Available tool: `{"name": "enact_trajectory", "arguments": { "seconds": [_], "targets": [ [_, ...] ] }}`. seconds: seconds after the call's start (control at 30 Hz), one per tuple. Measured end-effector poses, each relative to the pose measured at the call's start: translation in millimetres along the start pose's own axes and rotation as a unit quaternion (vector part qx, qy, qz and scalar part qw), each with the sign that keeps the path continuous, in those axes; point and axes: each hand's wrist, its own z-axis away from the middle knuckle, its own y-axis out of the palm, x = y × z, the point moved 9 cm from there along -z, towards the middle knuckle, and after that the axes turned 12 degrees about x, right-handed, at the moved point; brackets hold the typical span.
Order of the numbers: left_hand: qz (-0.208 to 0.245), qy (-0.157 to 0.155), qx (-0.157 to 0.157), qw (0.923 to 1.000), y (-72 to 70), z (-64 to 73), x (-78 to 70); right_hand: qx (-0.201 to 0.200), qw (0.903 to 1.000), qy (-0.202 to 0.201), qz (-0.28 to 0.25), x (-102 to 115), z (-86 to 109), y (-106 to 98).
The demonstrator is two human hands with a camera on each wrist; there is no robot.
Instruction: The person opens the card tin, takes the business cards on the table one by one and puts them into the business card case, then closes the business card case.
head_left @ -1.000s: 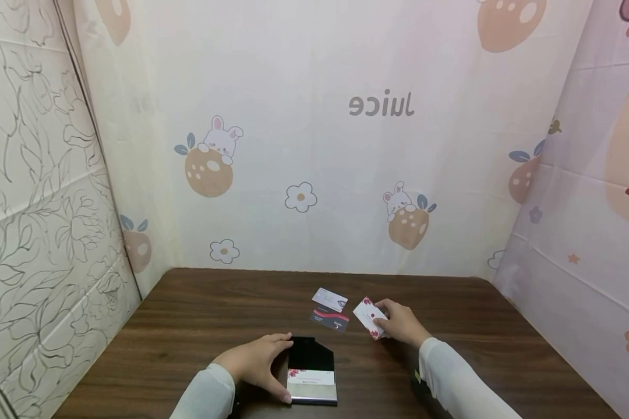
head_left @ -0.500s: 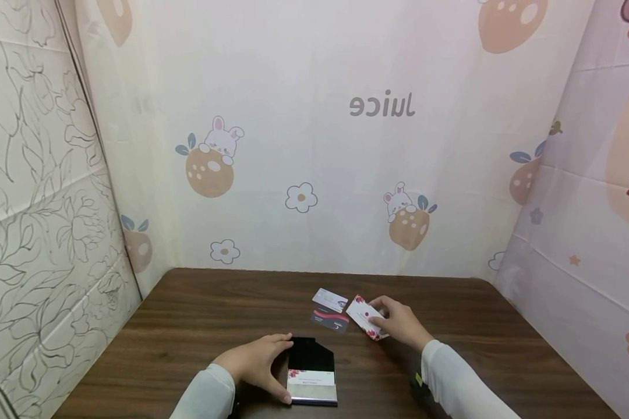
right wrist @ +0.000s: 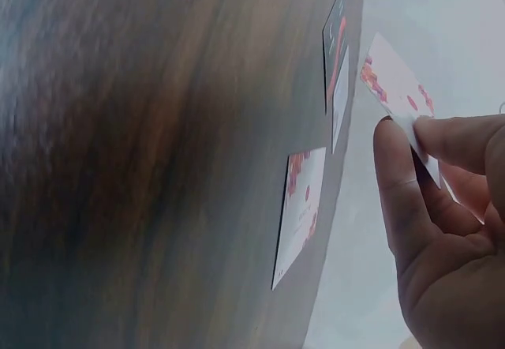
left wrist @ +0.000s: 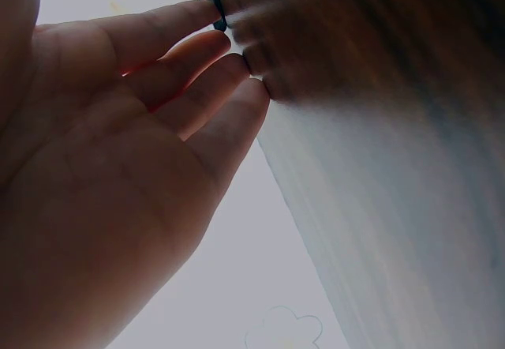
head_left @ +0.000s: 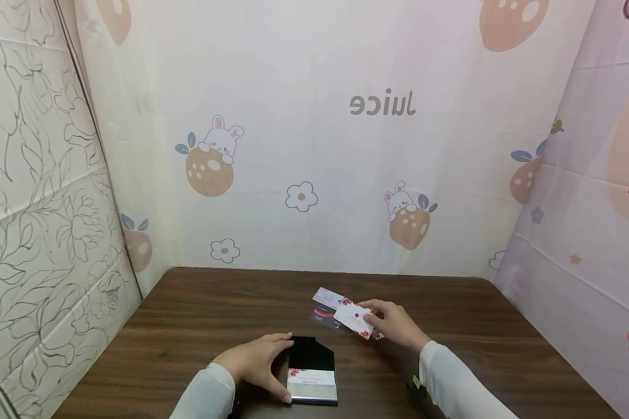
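In the head view my left hand (head_left: 259, 362) spans the left side of an open business card case (head_left: 314, 394), thumb at its lower corner, index fingertip at the raised black flap (head_left: 310, 354). A white card with red flowers (head_left: 311, 378) shows inside the case. The left wrist view has those fingers nearly straight, tips down on the table. My right hand (head_left: 395, 326) pinches a floral business card (right wrist: 404, 88) between thumb and fingers, held above the table. Below it lies a second floral card (right wrist: 302, 207), mostly covered in the head view.
A pale card (head_left: 325, 295) and a dark grey card with a red stripe (head_left: 323, 316) lie together at the table's middle, partly hidden behind the held card. The brown wooden table (head_left: 199, 302) meets a printed curtain (head_left: 314, 145) at the back, with more fabric on both sides.
My right hand has shifted left with the pinched floral card, which now overlaps the pale and grey cards in the head view. My left hand and the case stay put.
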Motion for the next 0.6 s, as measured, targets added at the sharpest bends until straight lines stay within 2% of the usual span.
{"name": "enact_trajectory", "arguments": {
  "seconds": [0.23, 0.6],
  "targets": [
    [0.003, 0.000, -0.001, 1.0000, 0.2, 0.5, 0.0, 0.024, 0.9992, -0.010, -0.031, 9, 1.3, 10],
    [0.006, -0.005, 0.000, 1.0000, -0.6, 1.5, -1.3, 0.064, 0.9950, -0.068, -0.033, 35, -1.9, 26]
  ]
}}
